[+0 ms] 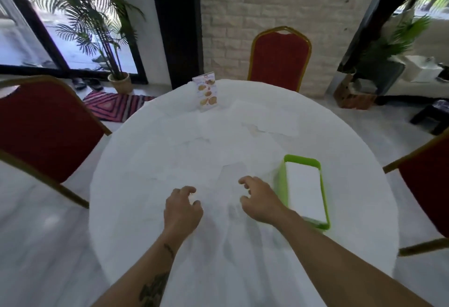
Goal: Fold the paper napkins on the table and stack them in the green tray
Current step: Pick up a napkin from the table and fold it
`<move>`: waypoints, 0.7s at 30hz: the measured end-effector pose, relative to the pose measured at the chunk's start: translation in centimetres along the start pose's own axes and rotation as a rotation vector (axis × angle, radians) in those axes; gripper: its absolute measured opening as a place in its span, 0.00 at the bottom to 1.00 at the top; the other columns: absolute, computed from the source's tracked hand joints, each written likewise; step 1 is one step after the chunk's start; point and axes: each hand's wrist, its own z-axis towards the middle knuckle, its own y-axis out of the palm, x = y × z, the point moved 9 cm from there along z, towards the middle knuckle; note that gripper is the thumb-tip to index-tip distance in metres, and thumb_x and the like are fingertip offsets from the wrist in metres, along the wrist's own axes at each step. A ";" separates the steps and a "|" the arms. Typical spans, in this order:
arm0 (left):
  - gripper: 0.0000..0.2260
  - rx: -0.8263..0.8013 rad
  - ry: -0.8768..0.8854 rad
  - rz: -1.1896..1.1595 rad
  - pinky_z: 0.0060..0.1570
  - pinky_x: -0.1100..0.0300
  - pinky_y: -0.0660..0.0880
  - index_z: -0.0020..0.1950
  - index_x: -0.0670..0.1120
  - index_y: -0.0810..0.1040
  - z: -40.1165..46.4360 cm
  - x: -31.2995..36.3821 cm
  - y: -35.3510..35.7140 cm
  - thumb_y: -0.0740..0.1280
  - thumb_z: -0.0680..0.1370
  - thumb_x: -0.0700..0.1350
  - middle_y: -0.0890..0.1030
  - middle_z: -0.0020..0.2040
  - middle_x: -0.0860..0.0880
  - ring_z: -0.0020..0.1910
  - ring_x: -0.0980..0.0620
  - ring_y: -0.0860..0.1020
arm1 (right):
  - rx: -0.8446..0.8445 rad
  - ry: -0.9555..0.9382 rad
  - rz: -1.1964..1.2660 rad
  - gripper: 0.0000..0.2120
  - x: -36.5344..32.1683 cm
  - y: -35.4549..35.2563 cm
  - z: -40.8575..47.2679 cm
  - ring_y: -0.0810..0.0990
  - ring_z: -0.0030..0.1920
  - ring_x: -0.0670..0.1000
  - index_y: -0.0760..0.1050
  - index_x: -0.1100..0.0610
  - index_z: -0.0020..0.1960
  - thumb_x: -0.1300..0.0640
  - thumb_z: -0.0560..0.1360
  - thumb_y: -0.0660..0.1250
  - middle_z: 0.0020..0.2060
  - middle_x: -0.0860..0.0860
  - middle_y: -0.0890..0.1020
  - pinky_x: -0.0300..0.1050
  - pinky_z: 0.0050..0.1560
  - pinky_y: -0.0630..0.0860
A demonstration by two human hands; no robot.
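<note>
Lying flat near the tabletop's near edge, one unfolded paper napkin (232, 178) sits between both hands, barely distinct from the white tablecloth (150, 161). More napkins (267, 122) lie loose toward the far edge, near a menu card (207, 93). The green tray (280, 185), at the right edge, already carries a folded stack (303, 190). Left hand (182, 207) and right hand (261, 201) hover with fingers half curled, each grip empty. Expect thin, limp, tear-prone paper: pinch a corner lightly, and avoid dragging it across the cloth.
</note>
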 end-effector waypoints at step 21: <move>0.02 -0.143 0.142 0.073 0.50 0.54 0.70 0.43 0.54 0.78 -1.5 -4.0 1.5 0.66 0.73 0.50 0.77 0.48 0.55 0.51 0.50 0.75 | -0.163 0.517 0.715 0.11 1.7 10.1 1.2 0.81 0.41 0.57 0.76 0.64 0.57 0.60 0.79 0.63 0.45 0.61 0.83 0.53 0.51 0.81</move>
